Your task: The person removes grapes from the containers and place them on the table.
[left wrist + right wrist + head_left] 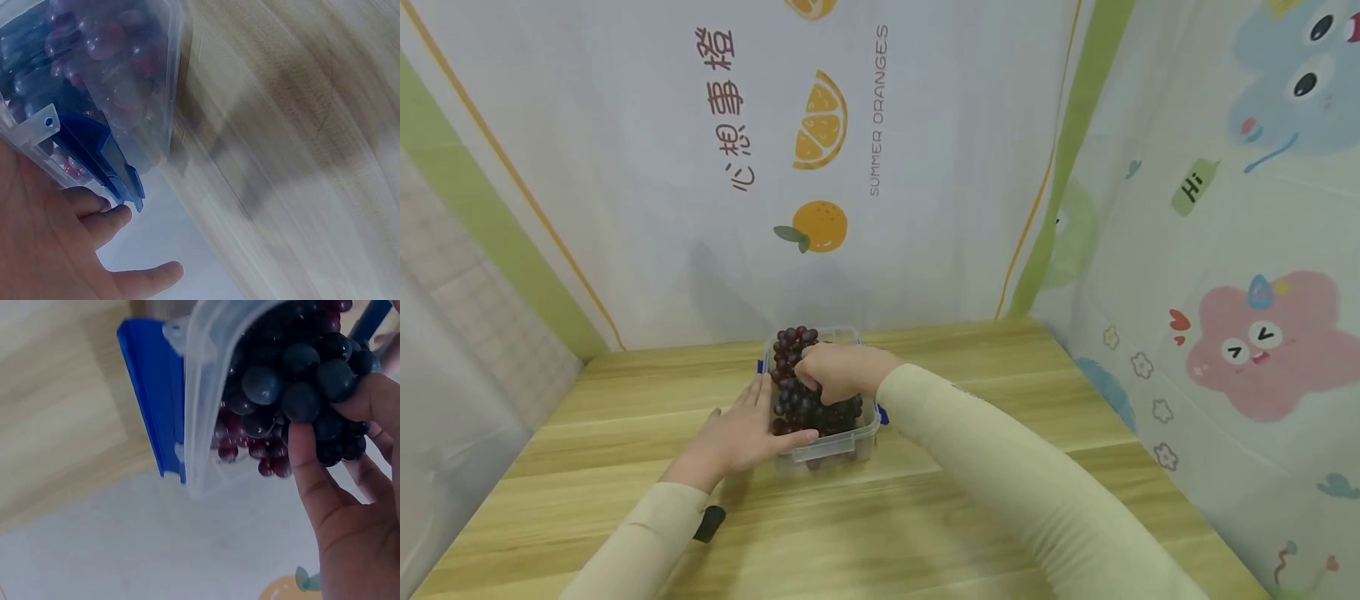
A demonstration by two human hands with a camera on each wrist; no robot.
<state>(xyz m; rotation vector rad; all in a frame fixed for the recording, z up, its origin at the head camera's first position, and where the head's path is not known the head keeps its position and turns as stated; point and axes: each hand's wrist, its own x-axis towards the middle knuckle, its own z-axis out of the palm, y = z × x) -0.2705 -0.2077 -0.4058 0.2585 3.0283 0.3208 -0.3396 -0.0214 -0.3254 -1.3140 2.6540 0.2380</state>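
Observation:
A clear plastic container with blue side latches holds dark and reddish grapes. My left hand lies along its left side, fingers straight against the wall and thumb over the front rim. In the left wrist view, the fingers sit beside a hanging blue latch. Reaching in from the right, my right hand holds a bunch of black grapes. The right wrist view shows the thumb and fingers around that bunch, with redder grapes behind it.
The container stands on a wooden table near its back edge. Behind hangs a white curtain printed with oranges, and a cartoon-print curtain borders the right side. A black band shows at the left wrist.

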